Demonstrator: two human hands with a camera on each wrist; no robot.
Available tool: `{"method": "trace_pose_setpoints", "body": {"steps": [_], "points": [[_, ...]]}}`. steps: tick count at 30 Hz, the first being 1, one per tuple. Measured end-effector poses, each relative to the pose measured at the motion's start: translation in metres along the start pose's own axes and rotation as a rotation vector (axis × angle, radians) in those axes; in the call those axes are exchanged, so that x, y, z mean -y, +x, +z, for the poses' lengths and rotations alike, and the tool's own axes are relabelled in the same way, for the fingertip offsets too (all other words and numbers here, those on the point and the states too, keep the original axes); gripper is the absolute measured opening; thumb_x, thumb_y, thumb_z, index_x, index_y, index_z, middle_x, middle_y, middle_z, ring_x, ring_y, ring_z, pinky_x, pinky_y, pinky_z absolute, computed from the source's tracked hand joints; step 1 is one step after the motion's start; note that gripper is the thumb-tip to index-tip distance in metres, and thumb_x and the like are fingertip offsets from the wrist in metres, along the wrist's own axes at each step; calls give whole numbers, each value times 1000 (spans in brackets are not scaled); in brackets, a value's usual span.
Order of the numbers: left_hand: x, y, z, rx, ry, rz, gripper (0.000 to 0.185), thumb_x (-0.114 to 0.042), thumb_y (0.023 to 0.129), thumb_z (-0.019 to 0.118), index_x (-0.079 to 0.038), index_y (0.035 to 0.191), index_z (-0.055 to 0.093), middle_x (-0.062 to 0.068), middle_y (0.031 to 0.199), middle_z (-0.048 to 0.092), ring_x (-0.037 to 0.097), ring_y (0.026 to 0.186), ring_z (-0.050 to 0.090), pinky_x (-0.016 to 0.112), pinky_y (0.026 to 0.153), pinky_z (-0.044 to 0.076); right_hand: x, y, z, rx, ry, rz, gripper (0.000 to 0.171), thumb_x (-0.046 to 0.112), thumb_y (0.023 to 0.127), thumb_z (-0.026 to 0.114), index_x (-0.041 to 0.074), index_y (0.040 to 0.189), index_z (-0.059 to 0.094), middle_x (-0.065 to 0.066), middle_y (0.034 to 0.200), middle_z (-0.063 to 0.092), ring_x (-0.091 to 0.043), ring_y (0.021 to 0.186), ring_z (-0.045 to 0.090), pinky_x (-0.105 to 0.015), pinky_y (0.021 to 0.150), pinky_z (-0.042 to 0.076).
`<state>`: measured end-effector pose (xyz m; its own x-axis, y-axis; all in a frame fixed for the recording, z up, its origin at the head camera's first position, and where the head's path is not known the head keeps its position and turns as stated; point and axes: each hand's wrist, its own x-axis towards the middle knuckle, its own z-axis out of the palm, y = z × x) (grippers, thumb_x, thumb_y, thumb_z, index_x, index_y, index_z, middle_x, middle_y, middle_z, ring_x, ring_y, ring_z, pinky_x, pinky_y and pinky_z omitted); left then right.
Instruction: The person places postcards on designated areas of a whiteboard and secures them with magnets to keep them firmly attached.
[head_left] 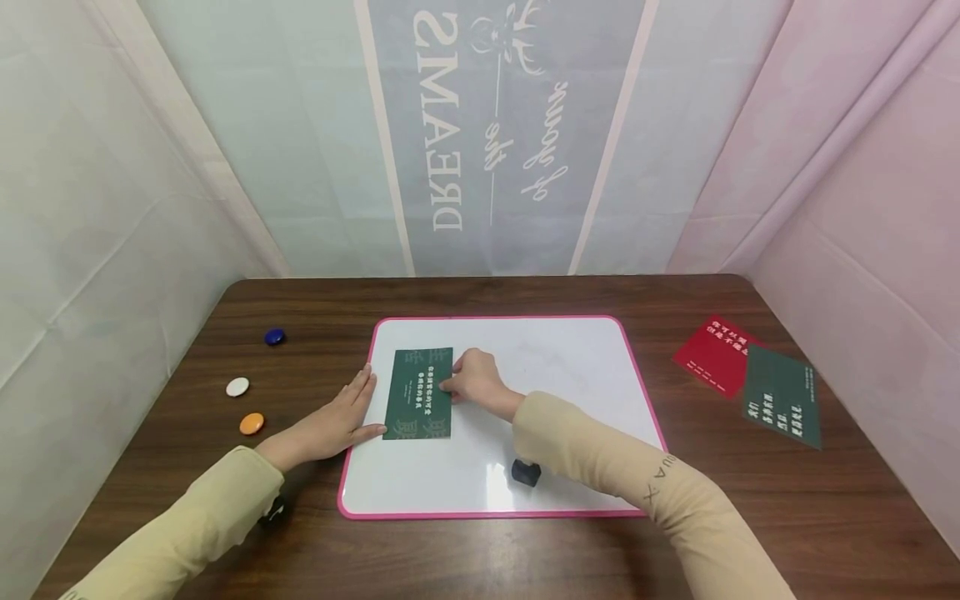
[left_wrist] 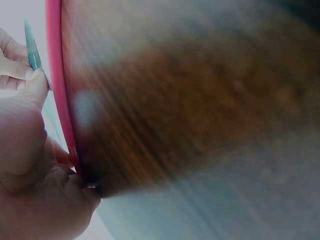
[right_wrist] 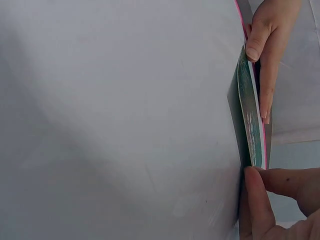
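Note:
A dark green card (head_left: 418,393) with white writing lies on the left part of a pink-rimmed whiteboard (head_left: 558,358). My left hand (head_left: 337,423) rests at the board's left edge, fingers straight, its thumb touching the card's lower left corner. At the card's right edge, my right hand (head_left: 482,383) pinches it between thumb and index finger. The right wrist view shows that pinch on the card (right_wrist: 246,95), which stands slightly off the board on this side. In the left wrist view, the left hand (left_wrist: 35,165) lies along the pink rim.
Blue (head_left: 274,337), white (head_left: 237,387) and orange (head_left: 252,423) round pieces lie on the wooden table to the left. A small black block (head_left: 526,472) sits on the board below my right sleeve. At right, a red card (head_left: 716,357) is partly under another green card (head_left: 782,396).

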<state>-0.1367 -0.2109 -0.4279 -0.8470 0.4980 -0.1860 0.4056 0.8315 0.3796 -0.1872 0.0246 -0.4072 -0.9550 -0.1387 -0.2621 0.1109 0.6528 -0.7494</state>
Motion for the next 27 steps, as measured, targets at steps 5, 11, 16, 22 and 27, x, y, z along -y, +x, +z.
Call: {"method": "trace_pose_setpoints", "body": {"steps": [5,11,16,22,27], "points": [[1,0,0,1,0,1,89,-46,88,53,9,142,9,24,150,0,38,137,6,50,107,16,1,0,0,6,-23,-25,35,5,74,74,-10,100,58,-13,77,62,-11,52,61,-19,52,50],[1,0,0,-2,-1,4,89,-47,88,53,9,142,9,24,150,0,38,137,6,50,107,16,2,-1,-1,-1,-54,-47,32,5,73,75,-10,96,59,-11,71,63,-10,50,60,-19,52,49],[1,0,-1,-1,-5,7,89,-46,88,53,9,142,9,24,150,0,38,137,6,51,107,16,1,-1,-1,-2,-87,-55,27,5,73,75,-8,91,60,-9,66,61,-10,49,58,-18,51,47],[0,0,-1,0,-8,8,89,-46,87,54,9,142,9,24,150,0,38,136,6,51,107,16,1,-2,-1,0,-110,-86,24,6,75,73,-7,90,60,-7,63,60,-9,49,56,-18,49,45],[0,0,-1,-2,-10,13,89,-45,87,54,9,142,10,24,150,0,39,136,6,51,106,16,1,-6,-5,-9,-190,-140,22,10,82,65,-5,97,59,-6,69,61,-10,56,53,-20,49,43]]}}
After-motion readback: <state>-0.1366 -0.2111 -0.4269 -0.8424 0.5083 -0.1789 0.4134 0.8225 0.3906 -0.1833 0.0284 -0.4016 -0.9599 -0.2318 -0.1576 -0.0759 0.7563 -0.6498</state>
